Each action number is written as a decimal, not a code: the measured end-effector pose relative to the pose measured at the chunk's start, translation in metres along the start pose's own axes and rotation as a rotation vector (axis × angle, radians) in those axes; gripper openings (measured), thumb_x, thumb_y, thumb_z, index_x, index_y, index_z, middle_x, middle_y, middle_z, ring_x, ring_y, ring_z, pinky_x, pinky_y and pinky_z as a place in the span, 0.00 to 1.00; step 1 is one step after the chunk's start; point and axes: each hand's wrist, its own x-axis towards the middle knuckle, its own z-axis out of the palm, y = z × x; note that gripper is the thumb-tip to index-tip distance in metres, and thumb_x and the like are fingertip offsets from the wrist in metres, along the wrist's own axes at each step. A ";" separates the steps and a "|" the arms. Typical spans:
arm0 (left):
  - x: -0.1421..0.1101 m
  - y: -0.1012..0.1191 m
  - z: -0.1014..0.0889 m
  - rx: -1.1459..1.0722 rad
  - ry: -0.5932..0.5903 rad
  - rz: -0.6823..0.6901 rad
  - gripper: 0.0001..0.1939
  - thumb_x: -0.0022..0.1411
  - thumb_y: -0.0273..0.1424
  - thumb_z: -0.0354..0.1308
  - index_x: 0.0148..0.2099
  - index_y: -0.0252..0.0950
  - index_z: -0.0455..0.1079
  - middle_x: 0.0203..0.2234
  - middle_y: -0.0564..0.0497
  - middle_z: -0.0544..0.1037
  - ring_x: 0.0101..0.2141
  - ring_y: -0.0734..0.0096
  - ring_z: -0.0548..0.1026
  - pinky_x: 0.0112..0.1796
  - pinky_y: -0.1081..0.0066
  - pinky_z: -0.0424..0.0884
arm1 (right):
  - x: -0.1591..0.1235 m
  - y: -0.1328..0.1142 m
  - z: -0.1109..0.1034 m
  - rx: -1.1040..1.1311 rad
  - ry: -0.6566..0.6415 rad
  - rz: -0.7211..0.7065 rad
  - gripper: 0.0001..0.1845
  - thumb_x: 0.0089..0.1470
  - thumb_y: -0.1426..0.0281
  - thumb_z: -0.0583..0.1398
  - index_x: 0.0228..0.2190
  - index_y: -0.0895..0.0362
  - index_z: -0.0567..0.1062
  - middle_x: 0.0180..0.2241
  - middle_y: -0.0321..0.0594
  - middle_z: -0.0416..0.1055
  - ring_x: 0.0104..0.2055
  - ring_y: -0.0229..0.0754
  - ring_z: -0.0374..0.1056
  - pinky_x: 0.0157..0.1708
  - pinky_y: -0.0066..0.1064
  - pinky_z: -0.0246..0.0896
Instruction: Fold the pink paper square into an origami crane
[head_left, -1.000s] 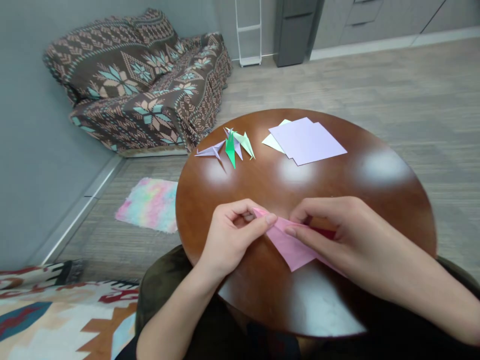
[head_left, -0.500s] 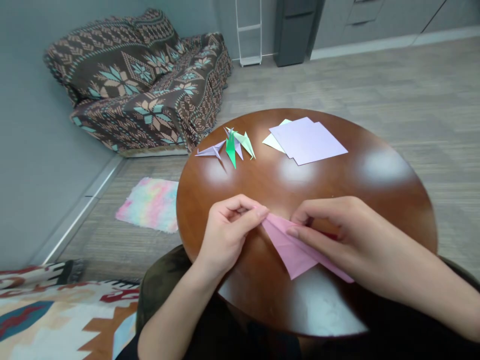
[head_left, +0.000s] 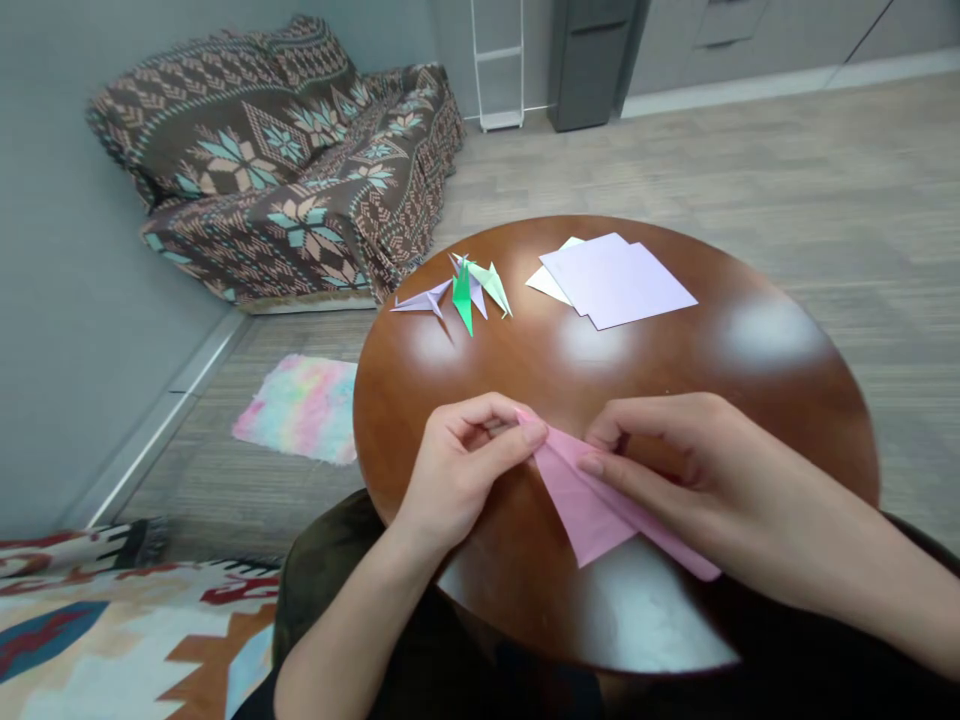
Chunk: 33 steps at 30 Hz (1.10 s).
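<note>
Our left hand [head_left: 472, 460] is pinching the pink paper [head_left: 589, 510] at its ten o'clock corner, thumb pressing towards curled fingers. Our right hand [head_left: 690, 470] is gripping its folded edge from two o'clock, thumb on the near side, index finger bending behind. We are holding the paper over the brown surface [head_left: 787, 430], near its middle. Folded paper figures [head_left: 463, 295] are lying at eleven o'clock, lilac sheets [head_left: 619, 280] at twelve.

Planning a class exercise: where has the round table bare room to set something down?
One bare patch runs from lavender sheets to the table's right rim; another separates the folded birds from the left hand. Crowded: among the birds, and where that hand and the right hand hold pink paper.
</note>
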 end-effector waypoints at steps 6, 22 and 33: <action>-0.001 0.000 0.001 0.005 0.058 0.008 0.09 0.55 0.32 0.75 0.30 0.35 0.79 0.25 0.53 0.78 0.27 0.76 0.72 0.32 0.74 0.67 | 0.000 0.003 0.002 0.045 -0.028 0.024 0.13 0.64 0.71 0.59 0.26 0.55 0.74 0.18 0.29 0.66 0.15 0.31 0.58 0.17 0.25 0.50; -0.004 -0.003 0.008 0.215 0.019 0.014 0.11 0.60 0.33 0.71 0.28 0.34 0.78 0.26 0.51 0.79 0.28 0.74 0.72 0.32 0.74 0.68 | 0.008 0.003 0.002 0.094 -0.038 0.078 0.13 0.64 0.67 0.60 0.28 0.55 0.78 0.23 0.33 0.74 0.25 0.38 0.65 0.25 0.28 0.57; -0.004 -0.004 0.007 0.153 0.052 0.020 0.09 0.59 0.32 0.72 0.28 0.35 0.79 0.26 0.52 0.80 0.27 0.74 0.73 0.31 0.73 0.68 | 0.008 0.002 0.002 0.129 -0.044 0.065 0.14 0.64 0.68 0.60 0.26 0.56 0.78 0.22 0.34 0.75 0.24 0.37 0.66 0.22 0.26 0.57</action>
